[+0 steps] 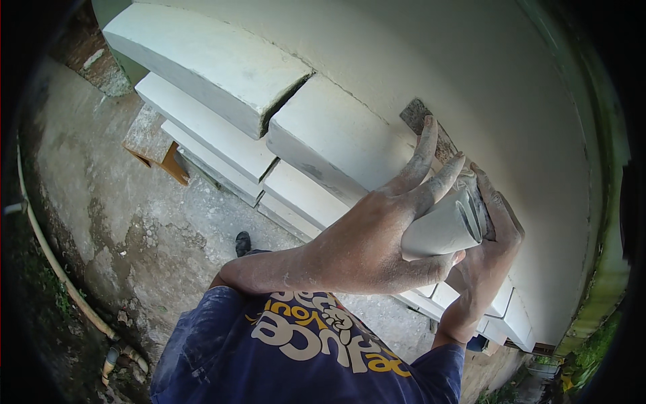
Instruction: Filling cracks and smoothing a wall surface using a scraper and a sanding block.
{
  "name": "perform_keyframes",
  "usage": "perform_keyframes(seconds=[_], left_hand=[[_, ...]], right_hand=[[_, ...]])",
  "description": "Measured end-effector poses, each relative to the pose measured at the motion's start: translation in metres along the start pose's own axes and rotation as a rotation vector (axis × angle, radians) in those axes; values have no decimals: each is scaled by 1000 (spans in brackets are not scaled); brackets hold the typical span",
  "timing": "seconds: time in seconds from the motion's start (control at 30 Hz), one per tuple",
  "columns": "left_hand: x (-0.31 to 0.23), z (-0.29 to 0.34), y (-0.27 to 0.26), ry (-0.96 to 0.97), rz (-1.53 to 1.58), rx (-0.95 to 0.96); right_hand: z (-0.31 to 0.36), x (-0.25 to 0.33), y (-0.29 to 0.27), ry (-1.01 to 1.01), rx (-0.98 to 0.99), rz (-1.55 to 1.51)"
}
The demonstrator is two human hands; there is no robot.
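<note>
While between hands (390, 232), hollow white roll (439, 232)

Left fingers (425, 148) hold a pale roll (434, 232) and touch a grey bar (415, 112).

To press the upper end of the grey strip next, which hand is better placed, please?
Probably the left hand: its index finger lies on the grey strip near that end. The right hand is lower down, to the right of the white roll.
</note>
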State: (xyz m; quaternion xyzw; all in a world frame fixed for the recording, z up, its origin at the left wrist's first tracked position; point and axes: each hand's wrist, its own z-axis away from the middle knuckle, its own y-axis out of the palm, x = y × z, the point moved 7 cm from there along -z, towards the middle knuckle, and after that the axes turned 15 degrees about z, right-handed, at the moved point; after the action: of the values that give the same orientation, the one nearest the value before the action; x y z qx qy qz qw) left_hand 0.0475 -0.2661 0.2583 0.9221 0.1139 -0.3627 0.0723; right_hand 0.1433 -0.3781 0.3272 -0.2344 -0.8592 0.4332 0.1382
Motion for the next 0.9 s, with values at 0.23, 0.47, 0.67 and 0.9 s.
perform_keyframes(seconds=[0.23,0.47,0.67,0.9], left_hand=[[-1,1,-3,-16,3,0],[1,2,-2,-51,27,25],[1,0,-3,-29,61,1],[1,0,-5,-32,29,7]], right_hand=[[0,-4,-1,-5,6,24],[1,-7,0,46,-5,-23],[1,-8,2,62,6,-55],[3,1,8,-7,-22,-35]])
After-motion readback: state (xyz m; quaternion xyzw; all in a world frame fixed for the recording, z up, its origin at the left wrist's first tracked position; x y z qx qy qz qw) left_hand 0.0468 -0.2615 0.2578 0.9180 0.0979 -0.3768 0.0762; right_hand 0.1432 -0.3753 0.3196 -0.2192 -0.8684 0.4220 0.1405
